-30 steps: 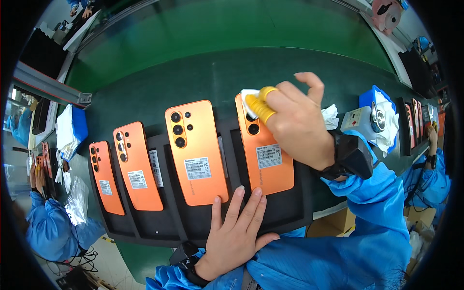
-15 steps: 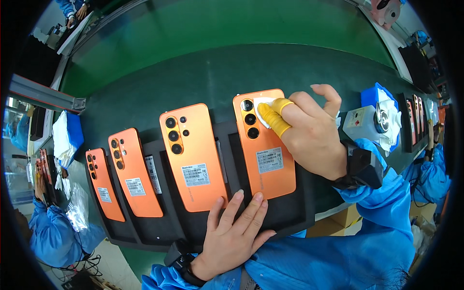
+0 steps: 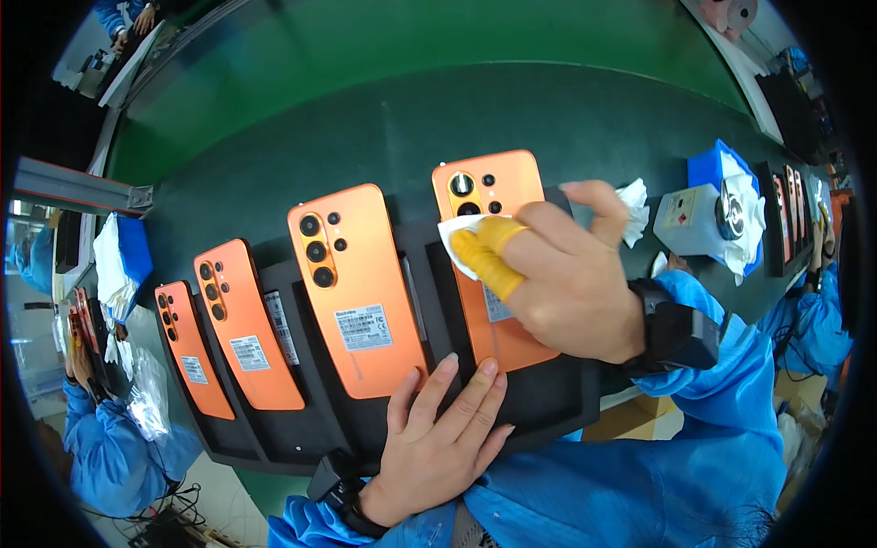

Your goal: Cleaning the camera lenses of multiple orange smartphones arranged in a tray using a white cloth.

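Note:
Four orange smartphones lie face down in a black tray (image 3: 329, 437), each with a white label on its back. My right hand (image 3: 575, 283), with yellow finger cots on two fingers, presses a folded white wipe (image 3: 451, 239) onto the rightmost smartphone (image 3: 495, 340). The wipe lies over the lower part of that phone's camera block, hiding a lens. Fingers stretched out, my left hand (image 3: 429, 447) rests at this phone's lower edge, its fingertips touching it. Beside the left hand is another orange smartphone (image 3: 361, 274).
A white bottle (image 3: 687, 219) stands by a blue bin (image 3: 708, 169) holding white wipes, right of a crumpled wipe (image 3: 632, 210). Another blue bin (image 3: 133, 247) with wipes is at left. Co-workers in blue sleeves (image 3: 114, 457) sit on both sides.
My right hand has moved the wipe down and left, from beside the upper lenses to the lower camera block. My left hand stays at the phone's lower edge.

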Demonstrator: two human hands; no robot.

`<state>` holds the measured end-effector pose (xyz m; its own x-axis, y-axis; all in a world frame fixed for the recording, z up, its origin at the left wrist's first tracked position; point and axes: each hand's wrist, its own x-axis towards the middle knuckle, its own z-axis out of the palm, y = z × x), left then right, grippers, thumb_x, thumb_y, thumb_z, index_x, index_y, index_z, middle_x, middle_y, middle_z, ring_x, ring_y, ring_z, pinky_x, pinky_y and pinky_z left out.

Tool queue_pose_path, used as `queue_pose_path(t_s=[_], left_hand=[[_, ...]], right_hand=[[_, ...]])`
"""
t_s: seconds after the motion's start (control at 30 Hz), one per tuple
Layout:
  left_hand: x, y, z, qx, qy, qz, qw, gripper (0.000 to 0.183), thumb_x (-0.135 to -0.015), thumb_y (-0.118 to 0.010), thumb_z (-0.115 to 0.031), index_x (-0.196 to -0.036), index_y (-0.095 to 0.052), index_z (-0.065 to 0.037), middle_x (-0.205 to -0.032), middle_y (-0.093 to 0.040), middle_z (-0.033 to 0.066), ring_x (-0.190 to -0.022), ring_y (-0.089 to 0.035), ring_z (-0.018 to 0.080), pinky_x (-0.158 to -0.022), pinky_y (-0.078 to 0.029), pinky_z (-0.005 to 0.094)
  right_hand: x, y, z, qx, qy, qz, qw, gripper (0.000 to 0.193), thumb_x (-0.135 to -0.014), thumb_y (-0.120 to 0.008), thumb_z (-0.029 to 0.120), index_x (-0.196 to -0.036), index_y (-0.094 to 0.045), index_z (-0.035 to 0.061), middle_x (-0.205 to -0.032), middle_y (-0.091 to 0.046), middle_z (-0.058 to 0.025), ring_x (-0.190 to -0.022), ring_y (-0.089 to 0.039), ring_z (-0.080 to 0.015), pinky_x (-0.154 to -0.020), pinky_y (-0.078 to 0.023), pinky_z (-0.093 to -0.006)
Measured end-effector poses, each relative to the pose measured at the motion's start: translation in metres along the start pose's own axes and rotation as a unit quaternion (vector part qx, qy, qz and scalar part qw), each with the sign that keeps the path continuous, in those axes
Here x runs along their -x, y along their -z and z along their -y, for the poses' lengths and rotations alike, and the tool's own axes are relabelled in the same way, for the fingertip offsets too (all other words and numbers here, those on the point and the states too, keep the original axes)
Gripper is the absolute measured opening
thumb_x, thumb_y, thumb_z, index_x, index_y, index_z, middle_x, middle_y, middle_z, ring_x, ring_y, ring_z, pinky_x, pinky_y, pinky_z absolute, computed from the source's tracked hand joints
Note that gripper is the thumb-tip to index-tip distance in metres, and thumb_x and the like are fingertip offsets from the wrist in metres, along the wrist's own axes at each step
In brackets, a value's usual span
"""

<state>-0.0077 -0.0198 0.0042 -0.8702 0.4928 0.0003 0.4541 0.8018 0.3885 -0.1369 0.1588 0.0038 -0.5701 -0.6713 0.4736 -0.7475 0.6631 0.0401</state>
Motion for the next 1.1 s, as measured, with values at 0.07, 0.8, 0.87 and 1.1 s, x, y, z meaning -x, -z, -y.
queue_pose_path(t_s=[0.07, 0.8, 0.87, 1.1], left_hand=[[0.0, 0.001, 0.0, 0.002, 0.002, 0.002, 1.0, 0.049, -0.078, -0.072, -0.034, -0.122, -0.064, -0.014, -0.135, -0.055, -0.0004, -0.133, -0.035, 0.0291, -0.108, -0.026, 0.0459], [-0.001, -0.002, -0.001, -0.003, 0.007, 0.006, 1.0, 0.049, -0.078, -0.072, -0.031, -0.122, -0.065, -0.013, -0.135, -0.056, 0.0005, -0.132, -0.036, 0.0301, -0.109, -0.025, 0.0475], [-0.001, -0.001, -0.001, -0.001, 0.004, 0.007, 1.0, 0.049, -0.078, -0.072, -0.031, -0.122, -0.065, -0.013, -0.135, -0.056, 0.0005, -0.132, -0.036, 0.0302, -0.109, -0.025, 0.0475], [0.001, -0.001, -0.002, -0.011, 0.007, 0.008, 1.0, 0.049, -0.077, -0.072, -0.032, -0.122, -0.065, -0.014, -0.134, -0.056, 0.0004, -0.133, -0.036, 0.0302, -0.109, -0.025, 0.0477]], right_hand=[[0.003, 0.0, 0.001, 0.015, 0.01, 0.01, 1.0, 0.031, -0.061, -0.069, 0.012, -0.091, -0.075, 0.0094, -0.087, -0.059, 0.0046, -0.087, -0.057, -0.0128, -0.097, -0.025, -0.0466], [0.01, 0.002, -0.005, 0.022, 0.019, 0.001, 1.0, 0.026, -0.062, -0.071, 0.019, -0.087, -0.076, 0.0119, -0.087, -0.063, 0.004, -0.086, -0.059, -0.013, -0.093, -0.026, -0.0473], [0.015, 0.003, -0.003, 0.025, 0.031, 0.021, 0.999, 0.027, -0.06, -0.071, 0.02, -0.085, -0.076, 0.0117, -0.086, -0.063, 0.0038, -0.086, -0.06, -0.0133, -0.093, -0.026, -0.0471], [0.011, 0.008, -0.032, 0.122, -0.02, 0.017, 0.992, 0.017, -0.07, -0.07, 0.015, -0.086, -0.073, 0.0096, -0.093, -0.062, 0.0029, -0.083, -0.058, -0.0134, -0.092, -0.027, -0.0458]])
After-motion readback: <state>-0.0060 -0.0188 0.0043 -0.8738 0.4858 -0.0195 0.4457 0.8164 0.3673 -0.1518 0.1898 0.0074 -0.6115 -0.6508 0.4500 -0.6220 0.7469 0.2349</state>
